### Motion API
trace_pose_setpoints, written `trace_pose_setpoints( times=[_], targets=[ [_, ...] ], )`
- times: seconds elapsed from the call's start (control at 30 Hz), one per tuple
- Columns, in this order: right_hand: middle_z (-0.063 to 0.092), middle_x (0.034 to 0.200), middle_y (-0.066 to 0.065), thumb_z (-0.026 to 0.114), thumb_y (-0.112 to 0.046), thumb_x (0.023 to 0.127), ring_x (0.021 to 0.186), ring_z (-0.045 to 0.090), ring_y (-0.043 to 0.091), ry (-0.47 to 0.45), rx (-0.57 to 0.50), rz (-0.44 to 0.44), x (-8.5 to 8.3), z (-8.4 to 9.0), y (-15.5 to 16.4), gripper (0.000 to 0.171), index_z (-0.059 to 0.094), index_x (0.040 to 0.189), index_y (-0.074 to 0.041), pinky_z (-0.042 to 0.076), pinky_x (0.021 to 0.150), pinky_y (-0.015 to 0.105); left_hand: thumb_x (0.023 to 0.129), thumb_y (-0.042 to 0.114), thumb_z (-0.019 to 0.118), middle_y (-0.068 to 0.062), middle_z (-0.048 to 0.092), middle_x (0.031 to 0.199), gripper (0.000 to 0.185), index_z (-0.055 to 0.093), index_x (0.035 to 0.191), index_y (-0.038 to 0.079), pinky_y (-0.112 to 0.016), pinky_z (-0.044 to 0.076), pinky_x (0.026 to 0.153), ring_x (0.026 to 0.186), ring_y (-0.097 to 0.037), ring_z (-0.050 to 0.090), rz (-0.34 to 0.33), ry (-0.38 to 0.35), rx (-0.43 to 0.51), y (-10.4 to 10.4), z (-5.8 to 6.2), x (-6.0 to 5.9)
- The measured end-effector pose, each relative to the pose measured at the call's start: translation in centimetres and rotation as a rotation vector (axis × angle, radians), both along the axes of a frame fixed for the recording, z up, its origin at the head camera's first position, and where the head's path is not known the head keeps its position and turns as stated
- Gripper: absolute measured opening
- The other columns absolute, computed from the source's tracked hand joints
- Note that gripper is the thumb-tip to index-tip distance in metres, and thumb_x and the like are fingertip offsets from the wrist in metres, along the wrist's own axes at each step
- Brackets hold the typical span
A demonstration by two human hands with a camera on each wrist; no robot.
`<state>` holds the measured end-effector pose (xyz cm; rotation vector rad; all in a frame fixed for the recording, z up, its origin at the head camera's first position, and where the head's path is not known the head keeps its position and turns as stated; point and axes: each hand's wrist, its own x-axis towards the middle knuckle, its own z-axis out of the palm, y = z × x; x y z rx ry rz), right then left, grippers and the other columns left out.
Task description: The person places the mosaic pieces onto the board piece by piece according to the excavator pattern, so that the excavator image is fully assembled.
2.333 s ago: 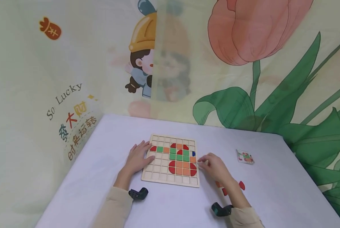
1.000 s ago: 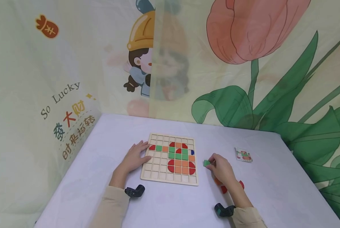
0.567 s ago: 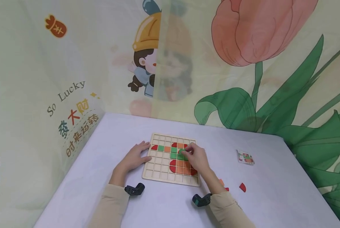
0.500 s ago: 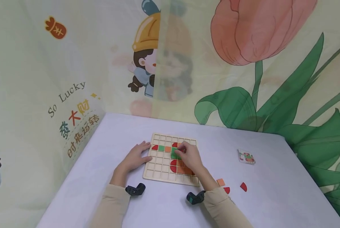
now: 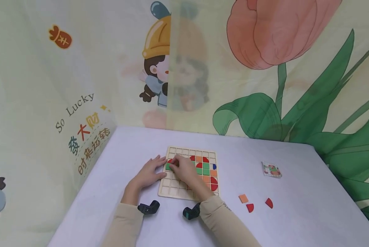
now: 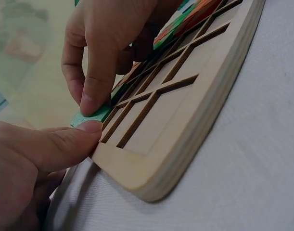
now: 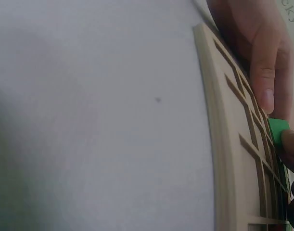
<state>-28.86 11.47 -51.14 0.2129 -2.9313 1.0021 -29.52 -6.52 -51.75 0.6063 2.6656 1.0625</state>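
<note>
A wooden grid board [image 5: 173, 183] lies on the white table, with red, orange, green and blue tiles set in several of its cells. My right hand [image 5: 184, 169] reaches across it and pinches a green square tile [image 5: 168, 167] over the left column, just below a red quarter-round tile. In the left wrist view this green tile [image 6: 91, 118] sits tilted at the board's edge, near my left thumb tip. My left hand [image 5: 147, 175] rests with extended fingers against the board's left edge. The right forearm hides some of the lower middle cells.
Right of the board lie a loose orange square [image 5: 243, 198], a red quarter-round piece [image 5: 250, 208] and another red quarter-round piece [image 5: 269, 203]. Farther back is a small pattern card [image 5: 271, 169]. A printed curtain [image 5: 125, 68] hangs behind the table.
My right hand picked up the green square tile from right of the board and carried it leftward across to the left column. My left hand has stayed at the left edge.
</note>
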Motion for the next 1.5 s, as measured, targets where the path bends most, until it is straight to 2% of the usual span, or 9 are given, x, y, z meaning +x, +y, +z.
trace_pose_setpoints(
  times=[0.2,0.43,0.6,0.7,0.83,1.0,1.1,1.33,1.5],
  targets=[
    [0.067,0.081,-0.008,0.070,-0.027,0.086,0.072,0.056,0.006,0.023,0.094,0.032,0.3,1.1,0.1,0.006,0.068,0.086,-0.021,0.047,0.063,0.020,0.087,0.030,0.066,-0.006,0.038,0.152,0.062,0.045,0.142,0.009,-0.047,0.011,0.121,0.147,-0.026,0.019,-0.013,0.019,-0.013,0.3,0.3,-0.1],
    [0.057,0.076,-0.008,0.073,-0.031,0.083,0.068,0.052,0.007,0.033,0.266,0.003,0.0,1.4,0.0,0.012,0.070,0.080,-0.020,0.043,0.056,0.020,0.088,0.031,0.065,-0.008,0.037,0.152,0.062,0.044,0.142,0.007,-0.050,0.011,0.120,0.147,-0.029,0.019,-0.038,0.031,0.009,0.6,0.3,0.1],
    [0.057,0.076,-0.009,0.072,-0.030,0.085,0.068,0.052,0.006,0.035,0.296,-0.006,0.1,1.3,0.0,0.009,0.071,0.082,-0.021,0.044,0.055,0.020,0.089,0.030,0.065,-0.010,0.039,0.151,0.061,0.045,0.141,0.005,-0.049,0.011,0.121,0.146,-0.030,0.020,-0.055,0.036,0.034,1.1,0.2,0.1],
    [0.058,0.077,-0.008,0.072,-0.030,0.084,0.068,0.052,0.007,0.012,0.307,-0.013,0.7,1.6,0.9,0.009,0.071,0.082,-0.021,0.044,0.056,0.021,0.089,0.031,0.064,-0.008,0.037,0.152,0.060,0.045,0.141,0.007,-0.049,0.011,0.121,0.147,-0.029,0.019,-0.036,0.011,0.029,1.4,0.2,0.1],
    [0.061,0.081,-0.007,0.072,-0.029,0.085,0.071,0.053,0.009,-0.023,0.297,-0.036,2.8,2.3,3.9,0.009,0.072,0.086,-0.021,0.047,0.061,0.023,0.089,0.031,0.063,-0.007,0.036,0.153,0.060,0.045,0.141,0.008,-0.048,0.010,0.121,0.147,-0.028,0.018,-0.003,-0.005,0.027,1.8,0.3,0.2],
    [0.064,0.085,-0.007,0.074,-0.026,0.082,0.075,0.055,0.010,-0.055,0.271,-0.120,7.0,2.9,10.2,0.009,0.073,0.089,-0.020,0.050,0.067,0.025,0.090,0.031,0.063,-0.008,0.035,0.153,0.060,0.044,0.142,0.007,-0.048,0.010,0.121,0.147,-0.029,0.018,-0.007,-0.012,0.019,1.9,0.3,0.2],
    [0.062,0.091,-0.002,0.076,-0.024,0.081,0.080,0.054,0.012,-0.112,0.245,-0.158,9.0,3.2,13.9,0.014,0.073,0.093,-0.019,0.053,0.070,0.026,0.090,0.032,0.062,-0.008,0.034,0.154,0.060,0.044,0.142,0.008,-0.050,0.010,0.120,0.147,-0.030,0.017,0.010,-0.012,0.010,1.3,0.6,0.1],
    [0.061,0.098,0.001,0.078,-0.020,0.077,0.084,0.053,0.014,-0.226,0.208,-0.189,12.1,3.2,19.3,0.025,0.072,0.101,-0.018,0.053,0.068,0.024,0.091,0.032,0.061,-0.013,0.033,0.154,0.061,0.043,0.142,0.006,-0.052,0.010,0.120,0.146,-0.033,0.017,0.024,0.003,-0.009,0.0,0.9,-0.3],
    [0.060,0.094,-0.001,0.080,-0.018,0.074,0.082,0.054,0.012,-0.225,0.223,-0.183,13.6,2.5,20.8,0.025,0.072,0.098,-0.017,0.056,0.071,0.025,0.091,0.032,0.061,-0.012,0.034,0.153,0.060,0.043,0.142,0.006,-0.051,0.010,0.120,0.146,-0.032,0.017,0.010,0.000,-0.008,0.3,0.4,0.0]
  ],
)
